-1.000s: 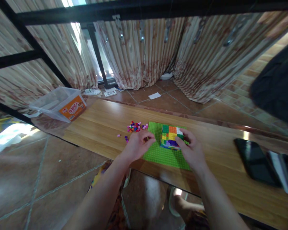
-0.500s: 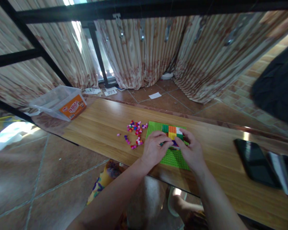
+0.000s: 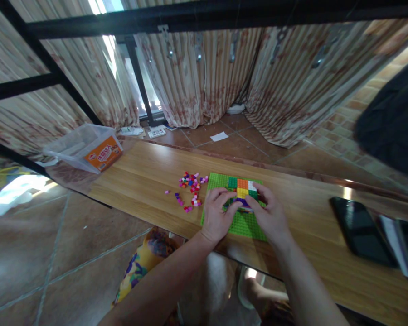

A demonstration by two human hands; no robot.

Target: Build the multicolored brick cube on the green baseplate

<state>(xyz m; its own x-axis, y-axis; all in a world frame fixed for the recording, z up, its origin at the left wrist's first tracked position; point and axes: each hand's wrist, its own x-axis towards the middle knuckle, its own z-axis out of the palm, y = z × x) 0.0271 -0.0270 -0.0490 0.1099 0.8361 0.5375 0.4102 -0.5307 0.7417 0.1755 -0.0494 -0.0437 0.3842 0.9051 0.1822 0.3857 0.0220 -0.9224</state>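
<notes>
A block of coloured toy bricks (image 3: 242, 192) stands on a green studded baseplate (image 3: 246, 226). Orange, yellow, white, green and purple bricks show on its top. My left hand (image 3: 218, 210) grips the block at its left and near side, fingers curled and thumb at the purple row. From the right, my right hand (image 3: 271, 210) clasps it with the thumb near the front and the fingers along the far right side. The fingers cover parts of the block's sides.
Loose small bricks (image 3: 190, 182), mostly pink, red and purple, lie left of the baseplate on the wooden table (image 3: 149, 167). A clear plastic box (image 3: 85, 147) with an orange label stands at the far left end. A black phone-like slab (image 3: 362, 231) lies at right.
My left fingers have shifted slightly at the block's left side, and a small dark green piece seen there before no longer shows. My right hand's thumb has moved a little.
</notes>
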